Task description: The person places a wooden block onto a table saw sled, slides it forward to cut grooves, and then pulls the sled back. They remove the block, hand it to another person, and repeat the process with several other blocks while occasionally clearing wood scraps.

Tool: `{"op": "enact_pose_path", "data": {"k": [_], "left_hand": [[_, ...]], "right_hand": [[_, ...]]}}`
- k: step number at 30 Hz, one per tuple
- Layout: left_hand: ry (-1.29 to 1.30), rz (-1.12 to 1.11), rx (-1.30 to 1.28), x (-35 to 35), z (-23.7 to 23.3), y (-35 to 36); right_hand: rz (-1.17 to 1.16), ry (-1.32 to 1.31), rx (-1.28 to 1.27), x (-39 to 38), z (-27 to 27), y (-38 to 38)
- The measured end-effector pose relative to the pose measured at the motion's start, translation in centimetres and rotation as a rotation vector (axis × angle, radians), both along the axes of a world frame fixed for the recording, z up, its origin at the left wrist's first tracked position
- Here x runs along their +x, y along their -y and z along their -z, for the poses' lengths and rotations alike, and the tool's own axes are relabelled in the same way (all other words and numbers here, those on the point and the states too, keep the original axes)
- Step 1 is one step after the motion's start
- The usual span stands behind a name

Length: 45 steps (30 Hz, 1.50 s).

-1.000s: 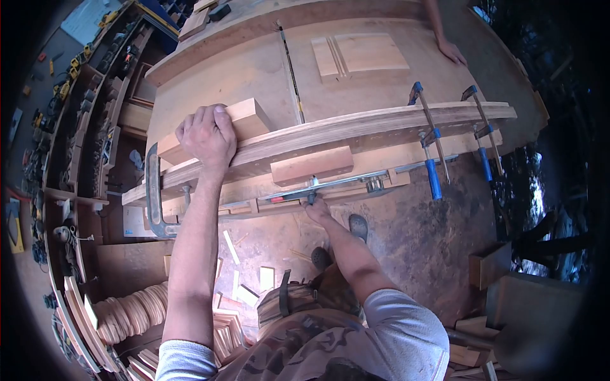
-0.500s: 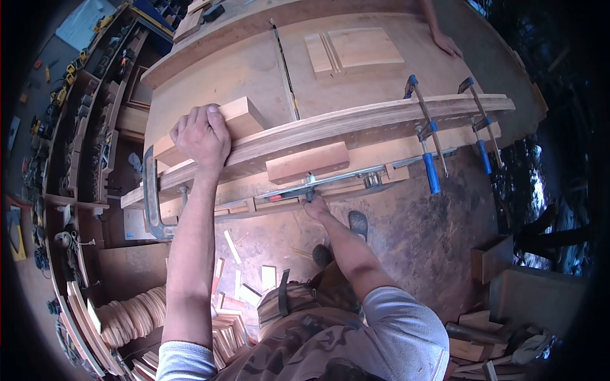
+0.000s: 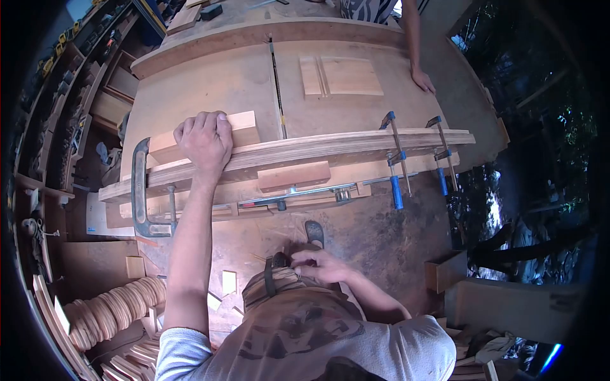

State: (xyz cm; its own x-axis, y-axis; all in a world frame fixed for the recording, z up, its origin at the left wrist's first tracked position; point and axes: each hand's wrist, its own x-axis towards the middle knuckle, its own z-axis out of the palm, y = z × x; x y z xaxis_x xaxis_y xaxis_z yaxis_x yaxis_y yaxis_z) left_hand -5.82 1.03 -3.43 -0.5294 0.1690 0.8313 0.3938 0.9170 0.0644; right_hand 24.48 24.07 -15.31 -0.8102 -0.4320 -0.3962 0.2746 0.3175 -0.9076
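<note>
My left hand [image 3: 206,143] is closed over the top of a thick wooden block [image 3: 243,129], which lies against the back of a long laminated plywood fence [image 3: 286,147]. My right hand [image 3: 323,265] is in front of my waist, fingers loosely bent and apart, with nothing visible in it. Below the fence, a smaller wooden block [image 3: 295,176] sits above a metal rail [image 3: 305,195] that has a dark knob [image 3: 281,205] under it. A large C-clamp [image 3: 138,184] grips the fence's left end; blue-handled bar clamps [image 3: 396,187] hold its right end.
Flat wooden panels [image 3: 349,76] lie on the worktable [image 3: 210,79], beside a dark slot [image 3: 276,82]. Another person's hand [image 3: 422,81] rests at the table's right side. Offcuts [image 3: 229,281] lie on the floor, and a wooden box [image 3: 445,270] stands at right.
My right hand has left the knob under the rail and drawn back to my waist. My left hand stays on the block. The view has shifted, showing more of the other person.
</note>
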Motion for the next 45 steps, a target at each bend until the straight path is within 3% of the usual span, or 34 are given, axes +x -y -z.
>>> {"op": "enact_pose_path", "data": {"k": [2,5,7,8,9,11,12,14,16,19,20,23,25,28,31,34,37,38,43,45], "left_hand": [[0.013,0.009,0.015,0.1,0.0,-0.2],[0.035,0.018,0.057,0.2,-0.4,-0.5],[0.061,0.017,0.093,0.3,-0.3,-0.7],[0.163,-0.015,0.079,0.9,-1.1,-0.9],[0.295,0.027,0.279,1.2,-1.9,-1.5],[0.539,0.102,0.677,1.4,-4.0,-3.8],[0.636,0.199,0.760,1.6,-5.7,-5.7],[0.660,0.360,0.693,0.6,-6.8,-10.7],[0.934,0.399,0.724,-1.9,-5.8,-15.8],[1.208,0.179,0.585,-8.8,-2.5,-22.0],[1.317,0.101,0.560,-10.6,-1.8,-23.5],[1.329,0.001,0.380,-13.6,4.2,-25.8],[1.331,0.004,0.520,-13.0,2.5,-25.7],[1.281,0.050,0.665,-10.4,1.6,-24.9],[1.228,0.070,0.699,-7.6,0.3,-23.7],[1.072,0.166,0.843,-4.7,0.5,-21.4],[1.003,0.312,1.178,-2.4,-2.5,-19.3],[1.002,0.359,1.313,-1.6,-3.8,-18.5],[1.136,0.530,1.415,-1.7,-5.5,-12.7],[1.159,0.511,1.429,-1.4,-5.3,-11.9]], "right_hand": [[-0.114,-0.015,-0.054,-1.9,-11.2,-4.8],[0.209,-0.498,-0.078,-6.9,-19.6,-12.3],[0.494,-0.512,0.064,-12.1,-22.0,-17.3],[0.585,-0.484,0.103,-15.5,-21.8,-20.2],[0.624,-0.507,0.338,-19.5,-20.8,-23.9],[0.678,-0.486,0.504,-26.6,-19.3,-28.6],[0.687,-0.455,0.600,-29.9,-17.8,-30.6],[0.605,-0.226,0.771,-36.3,-14.5,-33.6],[0.528,-0.052,0.806,-40.2,-11.4,-34.5],[0.447,0.000,0.652,-44.6,-7.9,-33.4],[0.433,-0.058,0.590,-44.9,-6.5,-33.0],[0.461,-0.184,0.513,-45.4,-4.7,-32.7],[0.480,-0.141,0.380,-44.7,-5.5,-32.5],[0.401,0.017,0.378,-44.6,-6.3,-32.8],[0.431,-0.057,0.198,-43.2,-8.0,-31.9],[0.537,-0.243,0.204,-41.7,-9.8,-30.9],[0.477,-0.681,-0.174,-39.7,-12.8,-28.3],[0.447,-0.661,-0.126,-39.2,-14.0,-27.9],[0.170,-0.545,0.262,-38.5,-16.7,-26.0],[0.131,-0.813,0.159,-38.0,-14.2,-25.3]]}}
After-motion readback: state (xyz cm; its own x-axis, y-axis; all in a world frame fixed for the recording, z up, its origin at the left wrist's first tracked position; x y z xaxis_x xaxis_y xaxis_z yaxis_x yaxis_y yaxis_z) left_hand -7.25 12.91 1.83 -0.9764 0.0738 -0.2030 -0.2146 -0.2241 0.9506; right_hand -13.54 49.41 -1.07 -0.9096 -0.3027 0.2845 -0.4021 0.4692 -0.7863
